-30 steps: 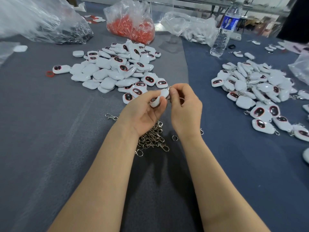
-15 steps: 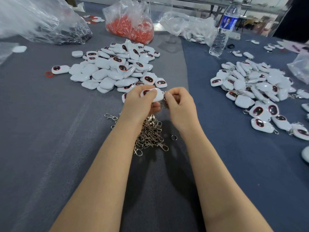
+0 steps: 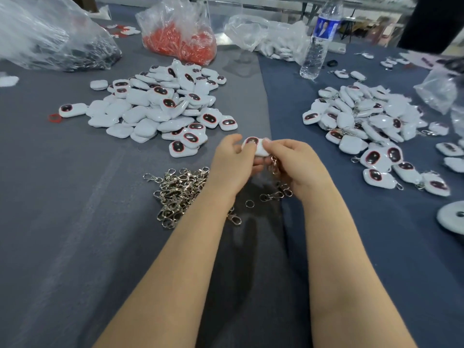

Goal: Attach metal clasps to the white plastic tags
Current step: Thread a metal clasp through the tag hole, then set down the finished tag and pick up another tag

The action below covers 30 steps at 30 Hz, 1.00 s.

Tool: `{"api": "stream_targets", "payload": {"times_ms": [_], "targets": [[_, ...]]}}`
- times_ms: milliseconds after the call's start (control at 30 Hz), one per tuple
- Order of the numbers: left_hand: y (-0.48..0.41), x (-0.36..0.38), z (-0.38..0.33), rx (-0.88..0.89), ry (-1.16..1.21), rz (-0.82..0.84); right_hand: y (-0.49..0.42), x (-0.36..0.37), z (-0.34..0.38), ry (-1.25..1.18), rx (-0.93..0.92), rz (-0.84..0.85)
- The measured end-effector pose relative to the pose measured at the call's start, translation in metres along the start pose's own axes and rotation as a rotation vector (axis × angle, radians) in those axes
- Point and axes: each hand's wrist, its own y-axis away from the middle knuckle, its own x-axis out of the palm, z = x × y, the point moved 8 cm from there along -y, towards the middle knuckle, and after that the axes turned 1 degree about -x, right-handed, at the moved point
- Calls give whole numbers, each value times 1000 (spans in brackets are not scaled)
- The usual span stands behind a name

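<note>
ops: Both hands have been shifted right since half a second back, toward the seam between the grey and blue cloth. More of the clasp pile [image 3: 180, 192] is uncovered, left of the left forearm.

qa: Hand state?

ops: Left hand [image 3: 233, 162] is curled round the left side of the white tag [image 3: 256, 146]. Right hand [image 3: 293, 164] is pinched on the tag's right edge, fingers curled. Neither is opened out.

qa: Tag position?

ops: Held off the bench [image 3: 75, 222] between the two hands, dark red-rimmed oval face up. One metal clasp [image 3: 275, 164] is seen hanging just below it, between the palms. Whether it is hooked through the tag cannot be told, since the joint is hidden by fingers.

qa: Stock on the bench?

ops: Bare tags [image 3: 160, 104] are heaped on the grey cloth, beyond the clasp pile. Clasped tags [image 3: 364, 126] are heaped on the blue cloth to the right, well apart from the hands. One loose ring [image 3: 249, 203] is lying between the forearms. One red ring [image 3: 54, 118] is lying just left of the bare heap.

qa: Far edge?

ops: Water bottle [image 3: 316, 43] is stood upright. Bag of red parts [image 3: 180, 36] is set behind the bare heap, bag of dark parts [image 3: 62, 46] at far left, bag of white parts [image 3: 271, 38] just beside the bottle.
</note>
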Motion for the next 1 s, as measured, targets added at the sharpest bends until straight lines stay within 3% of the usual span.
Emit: {"api": "stream_targets", "payload": {"times_ms": [100, 200, 333, 400, 533, 633, 833, 1000], "targets": [[-8, 36, 0, 29, -11, 0, 1, -31, 1, -215, 16, -220], [-9, 84, -3, 98, -127, 99, 7, -73, 0, -260, -9, -417], [-3, 151, 7, 80, -226, 258, 17, -132, -9, -200, -28, -627], [0, 176, 13, 46, -279, 303, 21, -155, -8, 3, -14, -705], [2, 206, 29, -28, -362, 386, 27, -176, -2, 460, -29, -768], [2, 213, 38, -71, -400, 407, 33, -180, -4, 581, -31, -816], [2, 201, 36, -37, -395, 370, 30, -176, -7, 595, 8, -790], [0, 162, 13, 35, -309, 257, 27, -144, 11, 472, -123, -723]]}}
